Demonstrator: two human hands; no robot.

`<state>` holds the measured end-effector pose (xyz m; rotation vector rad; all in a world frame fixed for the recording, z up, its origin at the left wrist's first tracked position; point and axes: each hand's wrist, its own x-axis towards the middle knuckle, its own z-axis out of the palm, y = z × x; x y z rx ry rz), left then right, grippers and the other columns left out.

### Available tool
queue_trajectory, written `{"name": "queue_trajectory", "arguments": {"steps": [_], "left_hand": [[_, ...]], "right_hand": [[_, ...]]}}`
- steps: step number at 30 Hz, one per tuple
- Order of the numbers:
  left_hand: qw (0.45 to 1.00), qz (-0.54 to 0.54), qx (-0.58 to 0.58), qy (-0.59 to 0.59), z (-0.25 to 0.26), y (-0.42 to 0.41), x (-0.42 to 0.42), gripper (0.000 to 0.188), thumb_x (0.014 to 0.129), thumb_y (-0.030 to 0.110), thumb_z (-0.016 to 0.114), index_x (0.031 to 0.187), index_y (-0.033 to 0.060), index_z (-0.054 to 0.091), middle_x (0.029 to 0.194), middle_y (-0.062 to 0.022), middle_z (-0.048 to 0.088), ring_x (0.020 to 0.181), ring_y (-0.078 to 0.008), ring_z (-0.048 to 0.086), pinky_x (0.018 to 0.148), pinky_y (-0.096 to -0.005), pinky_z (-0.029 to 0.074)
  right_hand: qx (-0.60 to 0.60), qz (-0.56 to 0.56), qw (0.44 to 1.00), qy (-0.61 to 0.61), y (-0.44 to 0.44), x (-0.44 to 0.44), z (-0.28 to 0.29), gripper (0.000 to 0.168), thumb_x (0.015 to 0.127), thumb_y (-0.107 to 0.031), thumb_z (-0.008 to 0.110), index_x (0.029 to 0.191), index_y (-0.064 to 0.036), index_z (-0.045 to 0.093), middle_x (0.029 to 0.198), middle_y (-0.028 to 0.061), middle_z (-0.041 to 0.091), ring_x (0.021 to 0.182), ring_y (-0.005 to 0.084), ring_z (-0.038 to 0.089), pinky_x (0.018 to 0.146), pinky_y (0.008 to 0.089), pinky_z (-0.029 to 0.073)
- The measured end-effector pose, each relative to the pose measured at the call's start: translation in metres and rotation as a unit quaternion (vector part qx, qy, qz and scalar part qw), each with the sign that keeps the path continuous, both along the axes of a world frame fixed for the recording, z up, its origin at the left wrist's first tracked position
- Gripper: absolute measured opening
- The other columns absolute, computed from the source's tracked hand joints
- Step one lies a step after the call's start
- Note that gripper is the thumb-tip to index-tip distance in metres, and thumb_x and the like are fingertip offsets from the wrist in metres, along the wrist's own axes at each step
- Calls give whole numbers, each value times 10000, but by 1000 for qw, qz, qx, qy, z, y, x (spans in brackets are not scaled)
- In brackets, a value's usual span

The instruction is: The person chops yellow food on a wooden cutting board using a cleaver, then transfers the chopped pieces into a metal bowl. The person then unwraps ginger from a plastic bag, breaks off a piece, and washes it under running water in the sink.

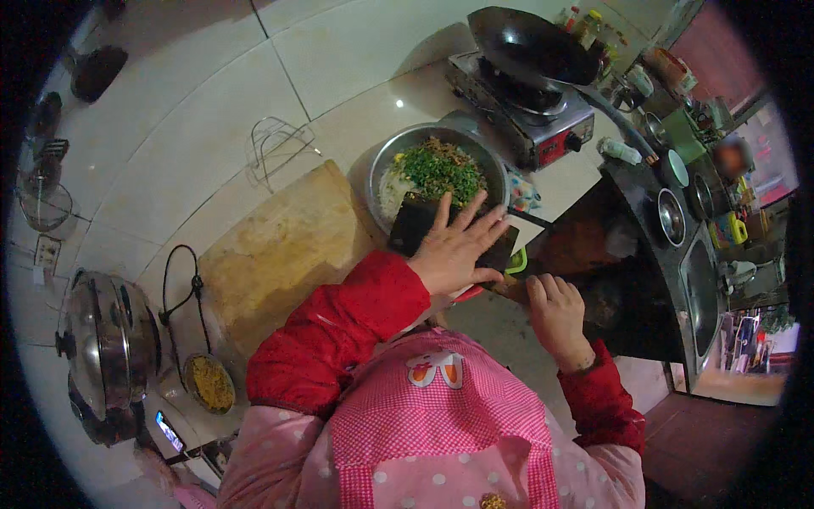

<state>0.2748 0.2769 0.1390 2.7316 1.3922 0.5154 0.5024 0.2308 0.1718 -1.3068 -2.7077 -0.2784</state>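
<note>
My right hand (554,312) grips the wooden handle of a dark-bladed cleaver (408,230). The blade lies across the near side of a round metal basin (502,181). Spread fingers of my left hand (459,248) lie over the blade, hiding its middle; whether the palm presses on it is hard to tell. Inside the basin is a heap of chopped greens (439,172), with brown bits (453,150) behind it and a pale food (393,189) at the left.
Left of the basin lies a wooden cutting board (273,254). A black wok (531,48) sits on a portable gas stove (528,121) at back right. Further left are a wire rack (280,149), a lidded metal pot (108,343), a bowl of yellow food (211,383) and a lit phone (169,432).
</note>
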Motion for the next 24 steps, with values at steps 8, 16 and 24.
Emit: {"name": "queue_trajectory", "arguments": {"steps": [8, 16, 24], "left_hand": [[990, 111, -55, 69, -8, 42, -23, 860, 844, 632, 407, 1450, 67, 175, 1525, -68, 112, 1407, -300, 15, 1076, -603, 30], [961, 200, -82, -173, -37, 79, -73, 471, 924, 428, 437, 1197, 60, 547, 1436, -99, 335, 1378, -312, 176, 1066, -575, 124], [789, 123, -126, -589, 42, 93, -79, 221, 744, 32, 685, 960, 79, 695, 1244, -105, 563, 1196, -248, 473, 995, -345, 358]], "right_hand": [[47, -19, 998, 42, 13, 49, 5, 330, 680, -108, 588, 1003, -45, 564, 860, 75, 557, 751, 229, 556, 622, 352, 450], [15, -112, 983, 146, 13, 86, 17, 460, 579, -70, 701, 1022, -38, 582, 905, 130, 593, 782, 311, 594, 669, 378, 490], [-77, -182, 889, 414, 18, 79, 17, 398, 673, 39, 696, 1049, 3, 572, 944, 116, 618, 830, 214, 617, 743, 283, 481]]}}
